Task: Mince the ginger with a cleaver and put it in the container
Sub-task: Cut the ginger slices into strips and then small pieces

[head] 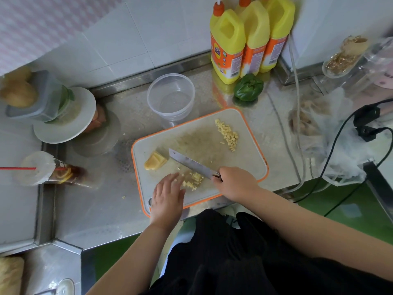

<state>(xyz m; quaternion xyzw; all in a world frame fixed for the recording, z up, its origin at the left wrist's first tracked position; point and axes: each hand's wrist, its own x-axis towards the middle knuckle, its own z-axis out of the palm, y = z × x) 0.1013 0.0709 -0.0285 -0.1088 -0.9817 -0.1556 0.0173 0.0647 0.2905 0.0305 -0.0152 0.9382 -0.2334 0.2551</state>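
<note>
An orange-rimmed white cutting board (253, 154) lies on the steel counter. My right hand (236, 184) grips the handle of the cleaver (191, 163), whose blade points toward the board's left side. A small heap of diced ginger (194, 179) lies under the blade, beside the fingers of my left hand (168, 196), which rests flat with straight fingers on the board's near left. A larger pile of ginger cubes (227, 134) sits at the far right of the board. An uncut ginger chunk (155, 160) lies at the left. The clear round container (171, 99) stands empty behind the board.
Three yellow detergent bottles (227, 45) and a green pepper (248, 87) stand at the back right. Left are a white plate (63, 126) with stacked items and a lying drink cup with a red straw (40, 169). Plastic bags and black cables (331, 145) lie right.
</note>
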